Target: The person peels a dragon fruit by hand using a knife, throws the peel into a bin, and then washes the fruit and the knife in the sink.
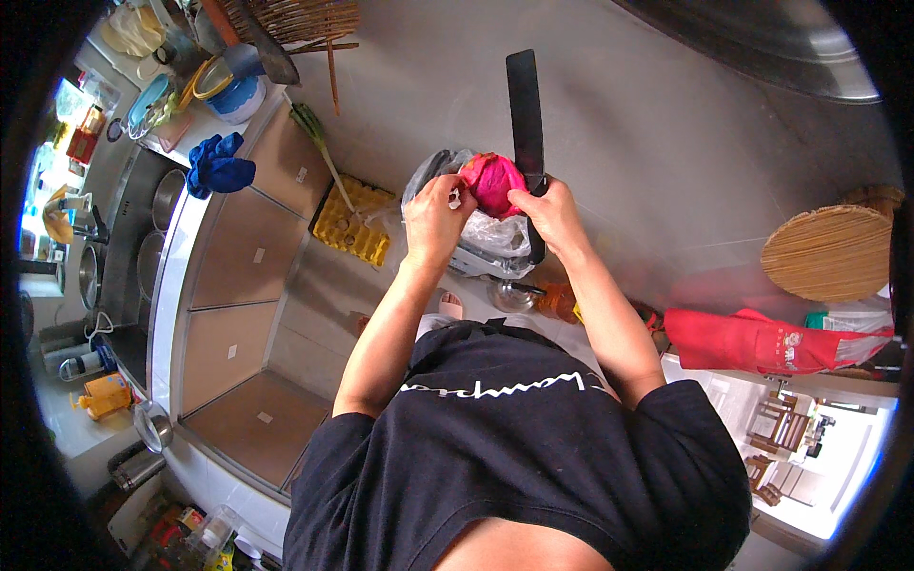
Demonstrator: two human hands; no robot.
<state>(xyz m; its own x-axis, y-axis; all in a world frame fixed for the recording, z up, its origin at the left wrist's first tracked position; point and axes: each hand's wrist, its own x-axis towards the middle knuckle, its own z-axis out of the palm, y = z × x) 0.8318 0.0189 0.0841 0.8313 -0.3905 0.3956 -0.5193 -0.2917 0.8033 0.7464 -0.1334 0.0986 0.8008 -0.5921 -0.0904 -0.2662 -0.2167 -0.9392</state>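
A bright pink dragon fruit (491, 178) is held between my two hands, above a bin lined with a plastic bag (503, 239). My left hand (435, 221) grips the fruit's left side, and a small whitish bit shows between its fingers. My right hand (553, 214) holds a knife with a black blade (527, 107). Its blade points away from me, and the dark handle shows below the hand. The right thumb presses on the fruit's right side. My left fingers cover part of the skin, and the fruit's underside is hidden.
Left of the bin, a yellow egg tray (350, 221) and a leek (321, 146) are by the cabinets (246, 250). A blue cloth (220, 165) hangs at the counter edge near the sink. A red apron (750, 341) and a round straw lid (825, 253) are to the right.
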